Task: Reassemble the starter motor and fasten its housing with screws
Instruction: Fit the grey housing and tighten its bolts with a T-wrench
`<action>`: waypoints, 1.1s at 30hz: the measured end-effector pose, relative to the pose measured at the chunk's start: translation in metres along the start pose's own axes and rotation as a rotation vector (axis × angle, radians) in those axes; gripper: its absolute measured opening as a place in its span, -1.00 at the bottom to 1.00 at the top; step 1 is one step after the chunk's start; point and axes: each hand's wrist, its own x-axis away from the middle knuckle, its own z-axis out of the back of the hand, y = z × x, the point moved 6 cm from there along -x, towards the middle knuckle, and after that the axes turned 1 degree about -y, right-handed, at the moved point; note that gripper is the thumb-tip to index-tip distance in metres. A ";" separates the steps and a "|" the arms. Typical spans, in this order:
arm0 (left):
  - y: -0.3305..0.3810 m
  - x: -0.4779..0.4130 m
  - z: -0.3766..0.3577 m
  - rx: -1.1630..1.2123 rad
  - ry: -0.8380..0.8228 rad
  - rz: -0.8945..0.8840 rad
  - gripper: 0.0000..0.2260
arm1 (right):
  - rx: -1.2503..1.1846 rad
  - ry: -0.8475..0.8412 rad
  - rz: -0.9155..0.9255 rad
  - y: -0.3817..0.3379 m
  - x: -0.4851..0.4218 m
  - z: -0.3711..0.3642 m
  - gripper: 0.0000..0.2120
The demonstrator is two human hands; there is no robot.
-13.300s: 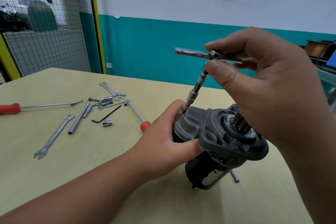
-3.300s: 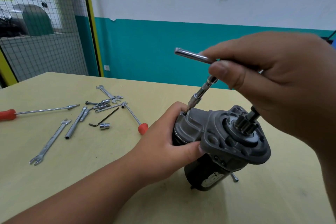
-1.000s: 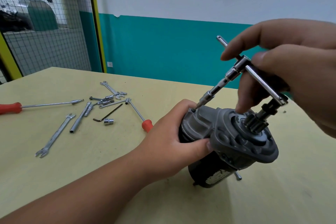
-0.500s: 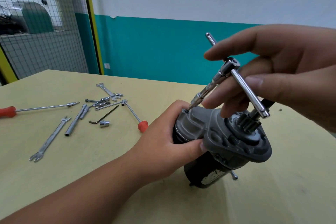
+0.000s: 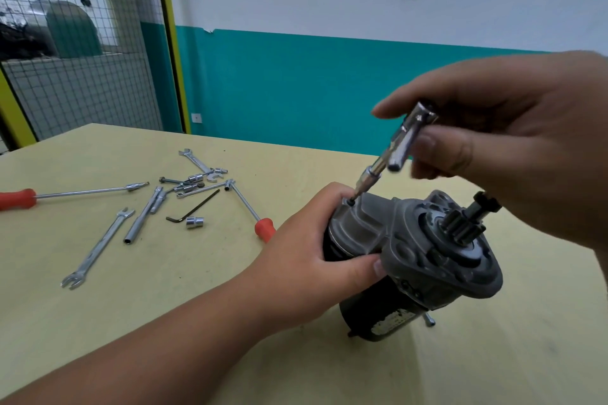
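The starter motor [image 5: 424, 260] stands tilted on the yellow table [image 5: 164, 289], grey nose housing and pinion gear [image 5: 460, 223] facing up and right, black body below. My left hand [image 5: 309, 256] grips the housing's left side, thumb across its front. My right hand [image 5: 513, 148] pinches the chrome T-handle driver [image 5: 399, 145] at its crossbar. The driver's tip sits on a screw [image 5: 351, 201] at the housing's top left edge.
Loose tools lie on the table's left half: a long red-handled screwdriver [image 5: 65, 194], a combination wrench [image 5: 98, 246], a tube spanner [image 5: 143, 215], a hex key [image 5: 192, 209], sockets [image 5: 194, 222], a red-handled nut driver [image 5: 250, 210]. A wire-mesh fence [image 5: 82, 43] stands behind.
The T-handle's crossbar has turned in my right hand and now points toward the camera, blurred. Its tip stays on the same screw. My left hand keeps its grip on the housing.
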 end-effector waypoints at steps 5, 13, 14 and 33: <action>0.000 0.000 0.000 0.022 -0.007 0.006 -0.66 | 0.355 0.088 -0.087 0.005 -0.002 0.007 -0.63; 0.000 0.000 0.000 0.045 -0.008 -0.003 -0.66 | 0.461 0.023 -0.065 0.001 -0.002 0.009 -0.55; 0.000 0.000 0.000 0.042 -0.007 -0.004 -0.66 | 0.471 0.026 -0.056 0.001 -0.003 0.011 -0.55; 0.002 0.001 0.000 0.020 -0.005 -0.012 -0.65 | -0.141 0.053 -0.163 -0.012 0.001 0.001 -0.72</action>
